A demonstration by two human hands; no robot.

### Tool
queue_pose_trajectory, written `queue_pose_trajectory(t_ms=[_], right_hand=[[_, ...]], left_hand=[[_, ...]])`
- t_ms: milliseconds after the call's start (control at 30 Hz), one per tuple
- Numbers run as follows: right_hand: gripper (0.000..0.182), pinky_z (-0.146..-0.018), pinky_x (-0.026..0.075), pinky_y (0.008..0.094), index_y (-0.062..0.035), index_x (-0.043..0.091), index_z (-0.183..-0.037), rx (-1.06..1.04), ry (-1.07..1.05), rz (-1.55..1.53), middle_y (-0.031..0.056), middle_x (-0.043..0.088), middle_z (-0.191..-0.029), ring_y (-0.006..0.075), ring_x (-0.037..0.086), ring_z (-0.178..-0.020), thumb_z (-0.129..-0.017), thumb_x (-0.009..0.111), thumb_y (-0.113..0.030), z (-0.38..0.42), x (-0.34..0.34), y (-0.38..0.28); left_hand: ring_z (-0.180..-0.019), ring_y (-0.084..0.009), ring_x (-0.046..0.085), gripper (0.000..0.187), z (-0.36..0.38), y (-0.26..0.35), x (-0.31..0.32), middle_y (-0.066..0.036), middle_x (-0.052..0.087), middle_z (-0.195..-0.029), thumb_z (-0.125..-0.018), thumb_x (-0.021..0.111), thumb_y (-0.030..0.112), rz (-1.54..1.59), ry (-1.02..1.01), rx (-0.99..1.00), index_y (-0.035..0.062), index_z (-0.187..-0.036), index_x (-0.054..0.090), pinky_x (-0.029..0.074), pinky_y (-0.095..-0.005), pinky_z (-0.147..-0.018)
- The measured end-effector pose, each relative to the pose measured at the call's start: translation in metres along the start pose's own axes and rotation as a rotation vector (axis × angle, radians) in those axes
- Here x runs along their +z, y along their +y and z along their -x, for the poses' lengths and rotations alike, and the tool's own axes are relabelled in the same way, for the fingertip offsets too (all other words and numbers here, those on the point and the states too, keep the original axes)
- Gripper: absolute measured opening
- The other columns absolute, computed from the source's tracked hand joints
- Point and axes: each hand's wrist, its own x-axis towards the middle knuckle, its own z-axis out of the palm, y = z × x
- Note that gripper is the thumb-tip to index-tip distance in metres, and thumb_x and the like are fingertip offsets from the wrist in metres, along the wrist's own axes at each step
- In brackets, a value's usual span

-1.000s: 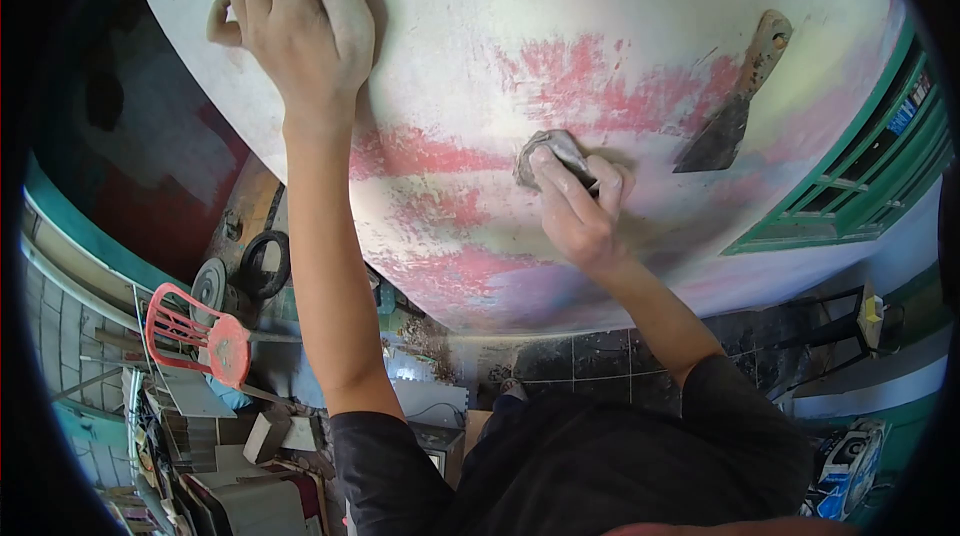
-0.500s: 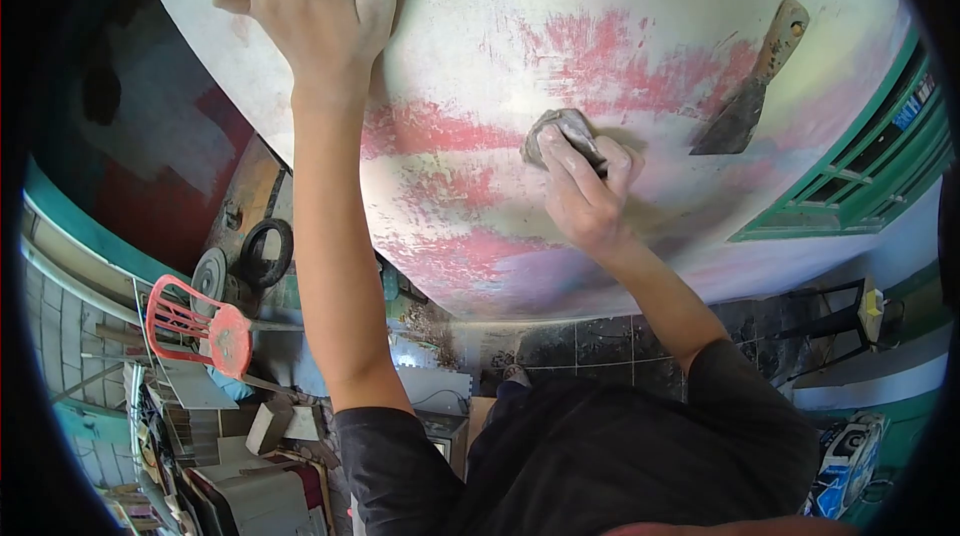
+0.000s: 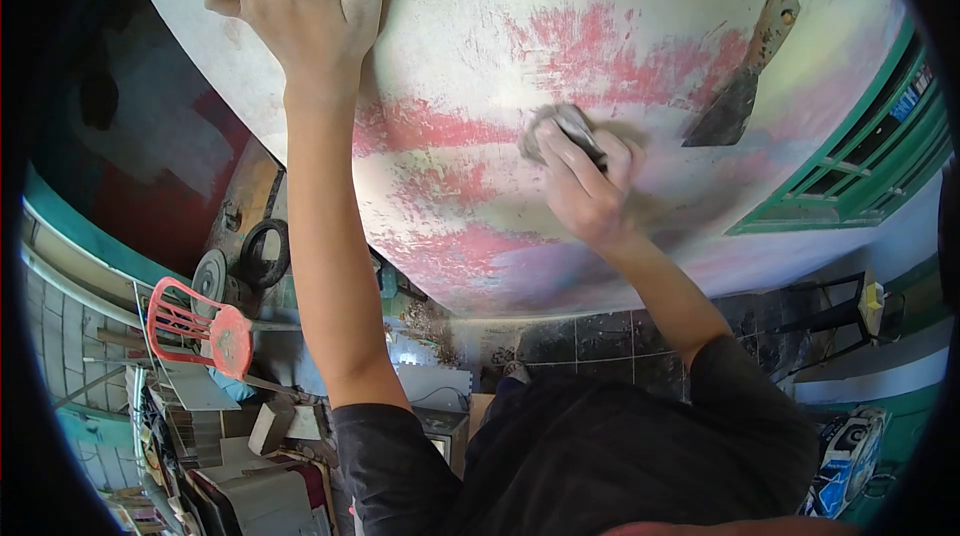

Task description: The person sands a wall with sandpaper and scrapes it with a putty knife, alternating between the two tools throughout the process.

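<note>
My left hand (image 3: 305,6) rests against the white and pink wall (image 3: 450,46) at the upper left, fingers spread and its fingertips cut off by the frame's top edge. Dust coats its fingers. Near the middle, my right hand (image 3: 590,186) grips a grey crumpled cloth (image 3: 550,131) and presses it on the wall below a patch of worn red paint (image 3: 610,51). To the right of that hand, a scraper (image 3: 733,106) with a worn wooden handle lies tilted against the wall; what holds it there does not show.
A green window frame (image 3: 850,191) is at the right. Below it stands a dark stool (image 3: 850,311). At the left are a red plastic chair (image 3: 232,341), a tyre (image 3: 265,251) and piled boards (image 3: 265,496). Dark floor tiles (image 3: 605,341) run along the wall's foot.
The view has shifted slightly, so the wall and scraper appear a little higher and further left. Both hands keep nearly the same places, and the cloth is still in my right hand.
</note>
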Motion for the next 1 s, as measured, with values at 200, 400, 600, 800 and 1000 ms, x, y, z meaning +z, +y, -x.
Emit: queue_pose_trajectory(t_ms=[200, 400, 600, 800, 1000], right_hand=[[0.022, -0.092, 0.037, 0.0453, -0.0053, 0.081, -0.101, 0.029, 0.132, -0.096, -0.0026, 0.072, -0.127, 0.0253, 0.055, -0.108, -0.082, 0.074, -0.011, -0.102, 0.040, -0.038], [0.028, -0.093, 0.039, 0.0404, -0.0058, 0.080, -0.102, 0.014, 0.092, 0.015, -0.0021, 0.073, -0.120, 0.0254, 0.054, -0.104, -0.075, 0.073, -0.006, 0.003, 0.010, -0.009], [0.026, -0.091, 0.039, 0.0427, -0.0061, 0.080, -0.101, -0.054, 0.096, -0.035, -0.0011, 0.071, -0.128, 0.0273, 0.055, -0.106, -0.076, 0.075, -0.010, -0.068, 0.035, -0.026], [0.029, -0.090, 0.039, 0.0420, -0.0058, 0.080, -0.103, -0.016, 0.074, -0.044, -0.0012, 0.070, -0.131, 0.0270, 0.055, -0.107, -0.075, 0.076, -0.008, -0.033, 0.027, -0.028], [0.030, -0.092, 0.038, 0.0435, -0.0063, 0.081, -0.104, -0.017, 0.055, -0.031, -0.0018, 0.070, -0.129, 0.0271, 0.055, -0.107, -0.075, 0.077, -0.009, -0.012, 0.031, -0.023]], left_hand=[[-0.128, -0.0282, 0.058, 0.040, -0.001, -0.002, -0.003, -0.018, 0.067, -0.133, -0.105, 0.044, 0.018, -0.031, -0.023, 0.023, -0.0023, -0.132, 0.066, 0.029, -0.0380, -0.109], [-0.128, -0.0273, 0.059, 0.040, -0.004, 0.006, -0.010, -0.016, 0.067, -0.134, -0.105, 0.046, 0.018, -0.049, -0.079, -0.011, -0.0024, -0.132, 0.066, 0.028, -0.0380, -0.109], [-0.129, -0.0270, 0.058, 0.039, -0.003, -0.001, -0.003, -0.015, 0.067, -0.133, -0.104, 0.047, 0.018, -0.018, -0.004, 0.001, -0.0021, -0.131, 0.066, 0.028, -0.0378, -0.109], [-0.130, -0.0269, 0.058, 0.039, -0.005, 0.020, -0.005, -0.014, 0.068, -0.134, -0.104, 0.047, 0.018, 0.568, 0.060, -0.327, -0.0015, -0.131, 0.066, 0.028, -0.0372, -0.109], [-0.130, -0.0270, 0.058, 0.038, 0.001, 0.002, -0.003, -0.014, 0.067, -0.134, -0.104, 0.048, 0.017, -0.035, -0.012, -0.005, -0.0012, -0.131, 0.067, 0.028, -0.0370, -0.109]])
